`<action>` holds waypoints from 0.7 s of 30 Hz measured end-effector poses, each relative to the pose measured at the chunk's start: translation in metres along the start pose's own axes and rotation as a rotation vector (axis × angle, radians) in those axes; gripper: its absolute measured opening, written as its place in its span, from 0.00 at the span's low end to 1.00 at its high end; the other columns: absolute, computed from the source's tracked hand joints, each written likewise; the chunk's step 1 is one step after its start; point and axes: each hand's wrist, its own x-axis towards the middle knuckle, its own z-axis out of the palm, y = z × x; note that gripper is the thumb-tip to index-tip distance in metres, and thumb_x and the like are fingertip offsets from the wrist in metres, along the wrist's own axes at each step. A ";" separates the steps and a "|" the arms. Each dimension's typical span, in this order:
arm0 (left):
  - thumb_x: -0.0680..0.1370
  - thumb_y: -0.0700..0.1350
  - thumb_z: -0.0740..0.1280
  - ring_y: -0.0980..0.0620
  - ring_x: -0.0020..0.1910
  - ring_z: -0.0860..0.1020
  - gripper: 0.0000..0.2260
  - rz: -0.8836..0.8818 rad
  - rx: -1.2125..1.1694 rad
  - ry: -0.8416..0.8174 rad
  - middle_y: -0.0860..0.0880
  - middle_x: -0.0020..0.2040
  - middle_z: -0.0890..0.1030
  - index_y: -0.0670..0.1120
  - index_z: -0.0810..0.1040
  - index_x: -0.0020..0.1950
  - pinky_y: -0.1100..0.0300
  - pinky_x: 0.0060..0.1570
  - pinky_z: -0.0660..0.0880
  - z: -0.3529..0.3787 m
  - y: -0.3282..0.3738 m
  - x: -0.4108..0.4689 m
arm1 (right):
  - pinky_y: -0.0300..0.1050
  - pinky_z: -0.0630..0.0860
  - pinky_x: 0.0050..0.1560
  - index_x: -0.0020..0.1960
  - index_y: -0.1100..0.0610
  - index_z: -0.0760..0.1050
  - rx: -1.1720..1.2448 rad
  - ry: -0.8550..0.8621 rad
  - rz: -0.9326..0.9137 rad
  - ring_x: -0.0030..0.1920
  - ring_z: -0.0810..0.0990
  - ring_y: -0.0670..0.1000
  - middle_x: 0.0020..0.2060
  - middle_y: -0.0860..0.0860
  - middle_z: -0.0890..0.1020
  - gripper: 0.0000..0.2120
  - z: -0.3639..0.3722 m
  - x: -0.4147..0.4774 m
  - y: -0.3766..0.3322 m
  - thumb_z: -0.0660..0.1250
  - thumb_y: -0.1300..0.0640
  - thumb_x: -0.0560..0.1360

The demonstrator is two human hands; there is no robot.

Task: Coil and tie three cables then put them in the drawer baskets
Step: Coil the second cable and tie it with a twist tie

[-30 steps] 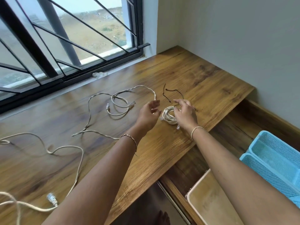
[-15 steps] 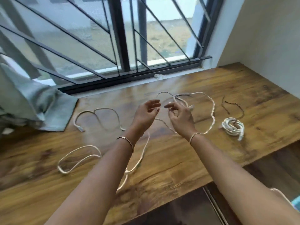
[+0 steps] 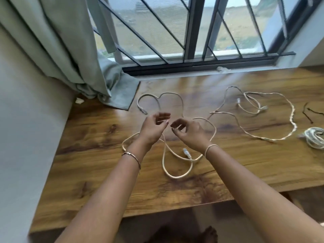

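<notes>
2 hands empty, fingers loosely curled: left hand, right hand | both now hover over the near loose cable, having left the coiled cable at the desk's right edge | likely 1 coiled, 2 to go

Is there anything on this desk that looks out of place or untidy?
The curtain hem lies bunched on the desk at its back left corner, a small white scrap beside it. The near cable and the far cable sprawl loose, merely not yet coiled.
</notes>
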 end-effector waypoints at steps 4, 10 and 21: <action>0.76 0.32 0.66 0.52 0.55 0.79 0.11 -0.011 -0.051 0.061 0.47 0.54 0.82 0.45 0.78 0.54 0.60 0.59 0.75 -0.018 -0.016 -0.014 | 0.41 0.76 0.44 0.48 0.51 0.82 -0.023 -0.100 0.069 0.41 0.80 0.44 0.41 0.44 0.84 0.09 0.019 -0.003 -0.001 0.68 0.47 0.74; 0.76 0.31 0.67 0.54 0.52 0.80 0.11 0.021 -0.096 0.149 0.47 0.52 0.82 0.44 0.79 0.53 0.63 0.58 0.75 -0.028 -0.020 -0.023 | 0.39 0.75 0.38 0.42 0.48 0.82 -0.028 -0.330 0.080 0.34 0.78 0.43 0.32 0.44 0.81 0.22 0.025 -0.009 -0.009 0.71 0.31 0.61; 0.74 0.32 0.69 0.56 0.48 0.80 0.10 0.033 -0.146 0.336 0.47 0.49 0.83 0.42 0.80 0.53 0.65 0.53 0.76 -0.027 -0.020 -0.042 | 0.51 0.80 0.44 0.41 0.52 0.80 -0.059 -0.301 0.022 0.35 0.81 0.46 0.34 0.47 0.84 0.11 0.026 -0.003 -0.009 0.67 0.44 0.74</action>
